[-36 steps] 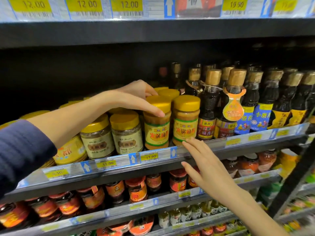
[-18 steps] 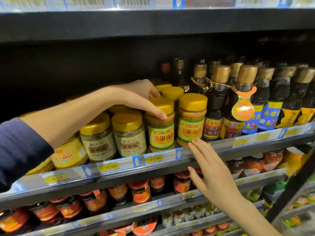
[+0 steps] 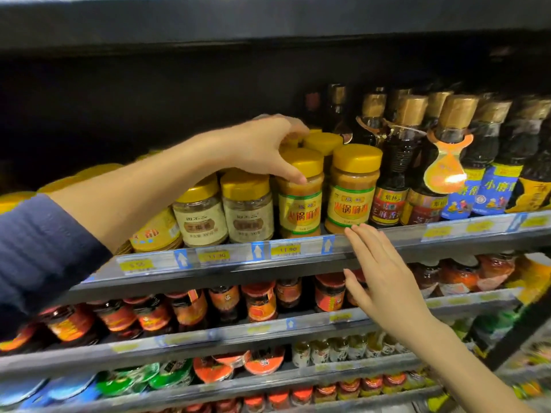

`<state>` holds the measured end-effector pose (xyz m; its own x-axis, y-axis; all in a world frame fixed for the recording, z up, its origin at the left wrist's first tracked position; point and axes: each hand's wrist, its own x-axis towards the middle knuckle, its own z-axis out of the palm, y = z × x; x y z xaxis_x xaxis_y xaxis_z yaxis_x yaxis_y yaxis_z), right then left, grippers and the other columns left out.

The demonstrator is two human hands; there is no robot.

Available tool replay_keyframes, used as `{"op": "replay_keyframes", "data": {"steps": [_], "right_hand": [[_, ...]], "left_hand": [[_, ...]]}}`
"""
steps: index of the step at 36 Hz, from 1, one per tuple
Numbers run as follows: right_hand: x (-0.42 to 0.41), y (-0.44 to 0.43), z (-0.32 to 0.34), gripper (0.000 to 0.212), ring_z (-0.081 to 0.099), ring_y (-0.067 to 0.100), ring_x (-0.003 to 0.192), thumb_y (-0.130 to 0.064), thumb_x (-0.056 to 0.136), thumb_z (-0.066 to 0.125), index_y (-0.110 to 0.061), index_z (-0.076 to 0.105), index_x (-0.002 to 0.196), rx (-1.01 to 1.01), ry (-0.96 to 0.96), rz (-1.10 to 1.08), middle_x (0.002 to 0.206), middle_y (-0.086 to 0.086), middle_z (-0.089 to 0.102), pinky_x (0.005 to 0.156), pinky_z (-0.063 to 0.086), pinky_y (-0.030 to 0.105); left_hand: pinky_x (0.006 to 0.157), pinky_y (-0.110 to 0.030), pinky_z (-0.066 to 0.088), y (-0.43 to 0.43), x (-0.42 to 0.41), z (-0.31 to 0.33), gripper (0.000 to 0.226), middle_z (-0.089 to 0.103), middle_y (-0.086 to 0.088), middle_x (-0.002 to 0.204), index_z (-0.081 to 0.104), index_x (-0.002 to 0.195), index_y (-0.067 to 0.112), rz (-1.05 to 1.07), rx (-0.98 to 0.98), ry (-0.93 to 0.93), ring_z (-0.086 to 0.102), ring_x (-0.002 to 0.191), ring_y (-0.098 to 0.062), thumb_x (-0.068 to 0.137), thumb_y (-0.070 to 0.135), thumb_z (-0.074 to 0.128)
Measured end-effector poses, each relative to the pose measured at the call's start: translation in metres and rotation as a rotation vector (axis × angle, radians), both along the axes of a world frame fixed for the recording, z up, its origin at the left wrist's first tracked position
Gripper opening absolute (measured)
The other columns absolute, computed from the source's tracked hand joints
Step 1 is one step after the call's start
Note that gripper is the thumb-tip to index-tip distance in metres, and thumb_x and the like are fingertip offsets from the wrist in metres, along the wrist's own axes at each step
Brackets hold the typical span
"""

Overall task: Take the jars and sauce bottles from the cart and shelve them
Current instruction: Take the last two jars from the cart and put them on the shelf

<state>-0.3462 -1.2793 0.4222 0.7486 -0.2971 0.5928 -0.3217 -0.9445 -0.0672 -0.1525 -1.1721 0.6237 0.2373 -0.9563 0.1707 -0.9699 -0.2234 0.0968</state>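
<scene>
Landmark: the yellow-lidded paste jar [image 3: 301, 201] at the front edge of the shelf [image 3: 387, 238]; every place below is given from it.
Pale jars [image 3: 223, 216]: two stand just left of it in the same front row, so any push leftward will knock them.
Left hand [image 3: 262, 150]: draped over the jar's lid from above, thumb pressed on its shoulder; the grip is closed on this jar.
Jar: upright, base hidden behind the price rail, twin jar [image 3: 351, 189] just to its right.
Right hand [image 3: 384, 275]: below and right of the jar, fingers spread, holding nothing, fingertips near the rail.
Oil bottles [image 3: 396, 162]: tall and crowded further right.
Doing it well: likely a seating and facing step. Slide it straight back or twist the label forward, keeping it vertical.
</scene>
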Motion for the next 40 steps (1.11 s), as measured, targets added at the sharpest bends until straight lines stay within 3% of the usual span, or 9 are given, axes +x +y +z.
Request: {"op": "replay_keyframes", "data": {"steps": [6, 9, 11, 16, 19, 25, 31, 36, 40], "right_hand": [[-0.004, -0.003, 0.006, 0.067, 0.039, 0.034, 0.127, -0.017, 0.078, 0.069, 0.005, 0.041, 0.135, -0.025, 0.084, 0.06, 0.133, 0.021, 0.048, 0.111, 0.031, 0.05], [-0.007, -0.001, 0.009, 0.074, 0.037, 0.038, 0.131, -0.019, 0.077, 0.069, 0.006, 0.036, 0.138, -0.018, 0.142, 0.077, 0.137, 0.023, 0.043, 0.112, 0.028, 0.052], [-0.009, 0.0, 0.01, 0.079, 0.034, 0.04, 0.132, -0.021, 0.075, 0.071, 0.007, 0.033, 0.139, -0.035, 0.19, 0.064, 0.138, 0.024, 0.04, 0.111, 0.027, 0.054], [-0.016, 0.013, 0.011, 0.084, 0.026, 0.047, 0.137, -0.02, 0.076, 0.073, 0.014, 0.028, 0.138, -0.069, 0.264, 0.098, 0.144, 0.035, 0.029, 0.112, 0.023, 0.054], [-0.017, 0.035, 0.006, 0.081, 0.032, 0.048, 0.134, -0.017, 0.073, 0.075, 0.016, 0.034, 0.135, -0.094, 0.3, 0.196, 0.14, 0.036, 0.036, 0.109, 0.027, 0.057], [-0.016, 0.116, -0.002, 0.074, 0.02, 0.026, 0.144, -0.029, 0.09, 0.056, -0.005, 0.017, 0.148, -0.026, 0.497, 0.519, 0.156, 0.012, 0.019, 0.118, 0.013, 0.04], [-0.002, 0.21, -0.013, 0.067, 0.038, 0.025, 0.134, -0.035, 0.089, 0.057, -0.01, 0.029, 0.144, -0.024, 0.608, 0.825, 0.148, 0.01, 0.037, 0.108, 0.035, 0.036], [0.013, 0.305, -0.022, 0.066, 0.037, 0.02, 0.136, -0.04, 0.089, 0.055, -0.015, 0.029, 0.145, -0.039, 0.682, 0.99, 0.151, 0.004, 0.035, 0.108, 0.031, 0.032], [0.024, 0.386, -0.022, 0.065, 0.043, 0.023, 0.131, -0.037, 0.091, 0.055, -0.014, 0.027, 0.146, -0.035, 0.776, 1.084, 0.148, 0.006, 0.038, 0.102, 0.039, 0.033]], "left_hand": [[0.103, -0.022, 0.033, 0.055, -0.035, -0.025, 0.065, 0.047, -0.004, 0.14, 0.039, 0.139, 0.015, 0.019, -0.213, -0.006, 0.043, 0.127, -0.016, 0.082, 0.031, 0.067], [0.093, -0.007, 0.024, 0.089, -0.056, -0.051, 0.059, 0.044, -0.006, 0.141, 0.038, 0.139, 0.012, 0.084, -0.258, -0.027, 0.04, 0.13, -0.017, 0.087, 0.026, 0.062], [0.089, -0.005, 0.022, 0.113, -0.071, -0.072, 0.053, 0.043, -0.008, 0.141, 0.038, 0.139, 0.009, 0.135, -0.254, -0.019, 0.04, 0.13, -0.019, 0.091, 0.023, 0.056], [0.102, -0.023, 0.028, 0.178, -0.109, -0.125, 0.046, 0.042, -0.007, 0.143, 0.036, 0.14, 0.012, 0.39, -0.168, 0.067, 0.038, 0.132, -0.02, 0.096, 0.017, 0.047], [0.101, -0.025, 0.032, 0.224, -0.133, -0.153, 0.046, 0.041, -0.007, 0.144, 0.035, 0.141, 0.013, 0.536, -0.123, 0.117, 0.041, 0.131, -0.021, 0.096, 0.019, 0.046], [0.099, -0.035, 0.041, 0.323, -0.189, -0.184, 0.051, 0.043, -0.007, 0.142, 0.033, 0.142, 0.014, 0.815, -0.014, 0.111, 0.046, 0.126, -0.024, 0.096, 0.033, 0.045], [0.097, -0.037, 0.042, 0.42, -0.238, -0.202, 0.06, 0.047, -0.01, 0.137, 0.034, 0.14, 0.014, 1.096, 0.065, 0.095, 0.048, 0.123, -0.027, 0.092, 0.048, 0.045], [0.095, -0.038, 0.045, 0.503, -0.277, -0.213, 0.062, 0.047, -0.007, 0.139, 0.036, 0.14, 0.015, 1.318, 0.089, 0.135, 0.049, 0.123, -0.024, 0.09, 0.052, 0.045], [0.091, -0.043, 0.048, 0.573, -0.295, -0.223, 0.063, 0.049, -0.006, 0.135, 0.037, 0.137, 0.02, 1.456, 0.139, 0.189, 0.051, 0.119, -0.025, 0.088, 0.057, 0.045]]}}
